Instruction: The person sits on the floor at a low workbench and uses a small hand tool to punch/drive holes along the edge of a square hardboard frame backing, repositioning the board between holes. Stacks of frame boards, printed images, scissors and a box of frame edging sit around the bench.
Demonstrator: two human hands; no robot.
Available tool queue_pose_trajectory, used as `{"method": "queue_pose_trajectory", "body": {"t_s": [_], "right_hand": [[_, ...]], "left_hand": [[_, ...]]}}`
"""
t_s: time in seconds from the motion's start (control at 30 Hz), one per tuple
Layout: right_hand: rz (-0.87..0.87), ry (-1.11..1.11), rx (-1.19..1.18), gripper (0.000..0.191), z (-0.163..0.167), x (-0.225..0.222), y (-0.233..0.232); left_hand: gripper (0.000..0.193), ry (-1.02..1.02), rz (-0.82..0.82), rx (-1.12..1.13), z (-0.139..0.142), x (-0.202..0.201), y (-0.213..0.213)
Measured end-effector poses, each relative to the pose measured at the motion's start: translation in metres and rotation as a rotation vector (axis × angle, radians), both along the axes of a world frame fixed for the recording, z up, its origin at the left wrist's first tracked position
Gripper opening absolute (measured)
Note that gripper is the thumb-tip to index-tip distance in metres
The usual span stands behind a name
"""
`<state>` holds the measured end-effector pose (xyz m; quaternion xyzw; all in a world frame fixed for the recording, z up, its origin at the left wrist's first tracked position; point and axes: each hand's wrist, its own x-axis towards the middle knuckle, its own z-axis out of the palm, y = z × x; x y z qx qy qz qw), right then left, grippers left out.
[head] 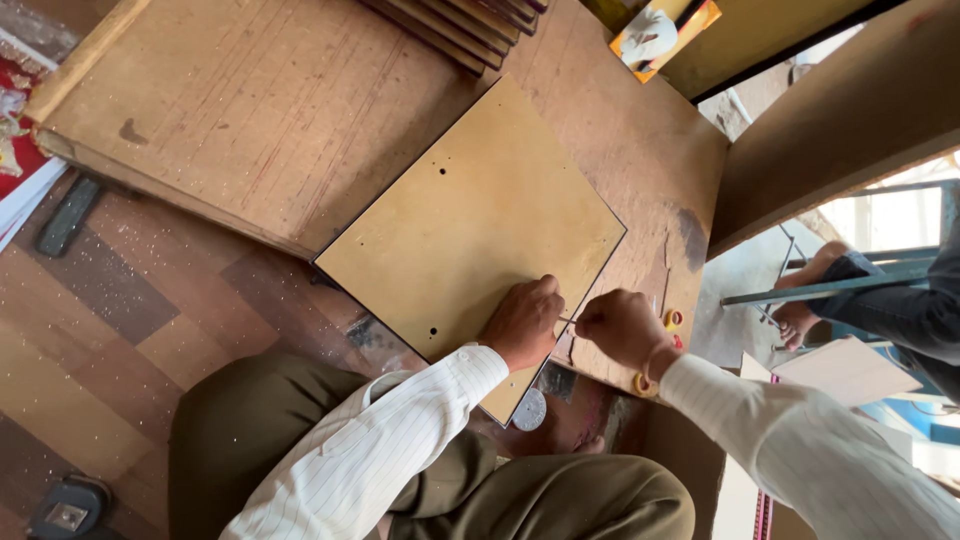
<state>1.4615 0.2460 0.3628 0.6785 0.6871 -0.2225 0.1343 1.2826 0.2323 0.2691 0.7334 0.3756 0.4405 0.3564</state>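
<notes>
A square tan board (470, 215) with a dark edge and a few small holes lies on a larger wooden panel (250, 100). My left hand (522, 320) rests curled on the board's near right edge. My right hand (620, 328) is closed just beside it, off the board's edge. A thin metal rod (568, 321) spans the small gap between them, and each end disappears into a hand's fingers. What the rod's tip touches is hidden. White striped sleeves cover both of my arms.
Yellow scissor handles (673, 319) lie by my right wrist. A grey disc (529, 410) sits below the board. Dark-edged boards (460, 25) are stacked at the top, beside an orange-rimmed picture (660, 30). Another person's feet (800, 300) are at right. A dark device (68, 510) sits on the floor.
</notes>
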Motion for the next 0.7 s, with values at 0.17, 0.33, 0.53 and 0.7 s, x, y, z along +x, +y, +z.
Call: {"method": "queue_pose_trajectory", "body": {"t_s": [0.17, 0.33, 0.53, 0.7], "right_hand": [[-0.508, 0.26, -0.146, 0.016, 0.004, -0.004, 0.006], [0.452, -0.345, 0.134, 0.019, 0.012, -0.025, -0.012], [0.074, -0.13, 0.132, 0.025, 0.001, -0.015, -0.011], [-0.478, 0.204, 0.084, 0.03, -0.014, 0.024, -0.039]], "left_hand": [[0.006, -0.002, -0.005, 0.054, -0.001, 0.002, -0.002], [0.006, 0.043, -0.018, 0.056, -0.004, 0.001, -0.004], [0.012, 0.005, -0.012, 0.033, -0.007, -0.002, -0.008], [0.018, 0.011, -0.033, 0.019, 0.0, -0.008, -0.009]]}}
